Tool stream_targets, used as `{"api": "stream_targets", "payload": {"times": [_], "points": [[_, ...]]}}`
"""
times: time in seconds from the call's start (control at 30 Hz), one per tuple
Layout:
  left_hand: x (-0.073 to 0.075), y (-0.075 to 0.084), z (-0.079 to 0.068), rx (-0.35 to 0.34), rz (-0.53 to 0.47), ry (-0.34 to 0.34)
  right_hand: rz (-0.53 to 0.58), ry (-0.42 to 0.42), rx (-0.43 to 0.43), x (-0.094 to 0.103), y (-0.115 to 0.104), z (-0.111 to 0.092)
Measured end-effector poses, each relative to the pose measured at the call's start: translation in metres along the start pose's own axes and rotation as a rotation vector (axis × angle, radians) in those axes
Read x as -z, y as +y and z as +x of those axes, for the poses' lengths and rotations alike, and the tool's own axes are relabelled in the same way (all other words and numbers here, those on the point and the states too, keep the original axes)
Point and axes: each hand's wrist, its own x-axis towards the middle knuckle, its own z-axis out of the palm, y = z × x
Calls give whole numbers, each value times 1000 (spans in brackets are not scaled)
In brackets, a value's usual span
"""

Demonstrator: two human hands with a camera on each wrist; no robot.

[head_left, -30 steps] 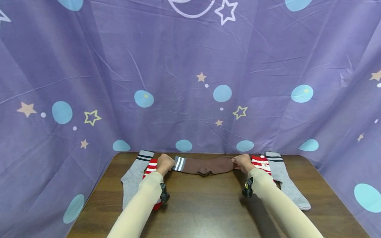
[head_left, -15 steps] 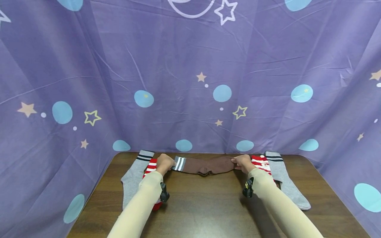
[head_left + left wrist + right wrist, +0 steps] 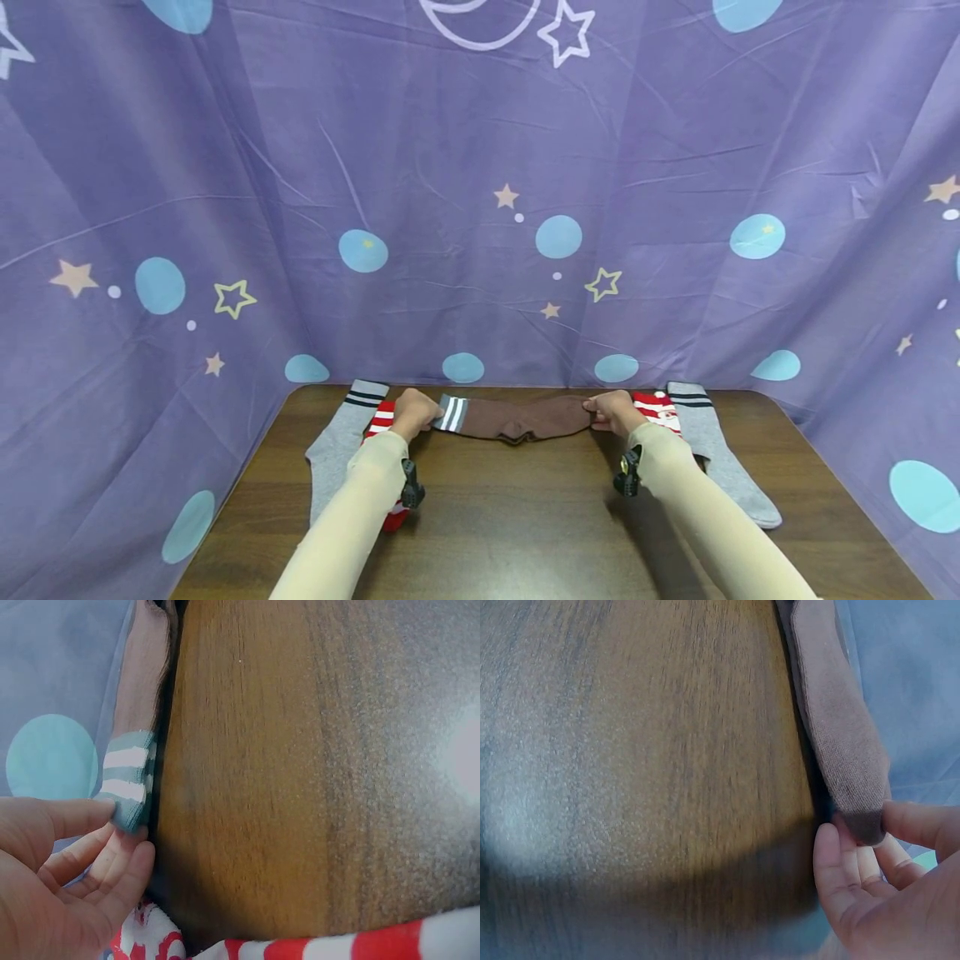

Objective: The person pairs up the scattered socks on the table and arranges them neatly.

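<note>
A brown sock [image 3: 487, 418] with a grey cuff and white stripes stretches sideways between my hands, near the table's back edge. My left hand [image 3: 416, 412] pinches its striped cuff [image 3: 129, 776] between thumb and fingers. At the toe end, my right hand [image 3: 613, 410] pinches the plain brown fabric [image 3: 847, 742]. A small fold of the heel droops at the sock's middle. Beneath my left forearm lies a red-and-white striped sock [image 3: 381, 417], partly hidden; another red-and-white sock [image 3: 656, 408] with a face pattern lies beside my right hand, mostly covered by the sleeve.
Grey socks with dark stripes lie at the far sides, one on the left [image 3: 337, 442] and one on the right [image 3: 723, 467]. The brown wooden table [image 3: 517, 517] reaches back to a purple curtain [image 3: 450, 167] with stars and blue dots.
The head view has shifted very slightly. Both hands keep their hold on the brown sock, which stays in the same place.
</note>
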Motion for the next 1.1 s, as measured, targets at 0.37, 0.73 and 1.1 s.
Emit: {"api": "stream_targets", "payload": {"times": [0.37, 0.73, 1.1], "points": [[11, -1, -5, -46, -134, -88, 3, -14, -20, 2, -9, -20], [34, -4, 1, -47, -277, -311, -11, 0, 22, 5, -13, -27], [66, 0, -9, -16, -308, -340, -127, 103, 183, -3, -24, -40]]}}
